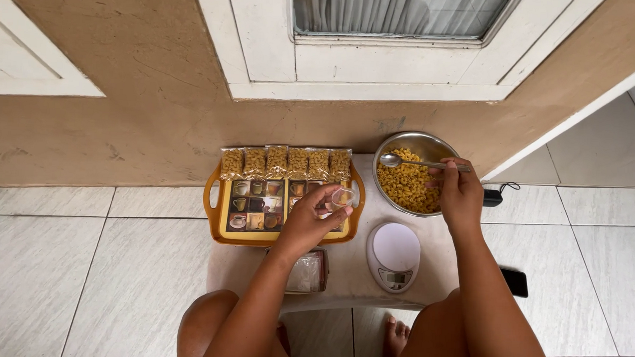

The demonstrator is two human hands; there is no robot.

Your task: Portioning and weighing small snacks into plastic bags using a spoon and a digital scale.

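Over the tray [214, 216], a small clear bag [342, 196] is pinched open by the left hand [308, 221], fingers curled round its mouth. To its right, just beside, a spoon [420, 163] is gripped by the right hand [460, 193], handle lying left-right, bowl pointing leftward over the pasta bowl [399, 143]; a scale [394, 256] is seen below on the table [341, 281].

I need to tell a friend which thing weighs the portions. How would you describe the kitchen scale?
On the low white table, look below the steel bowl of pasta. The scale is the flat white oval with a small display at its near end, nothing resting on it.
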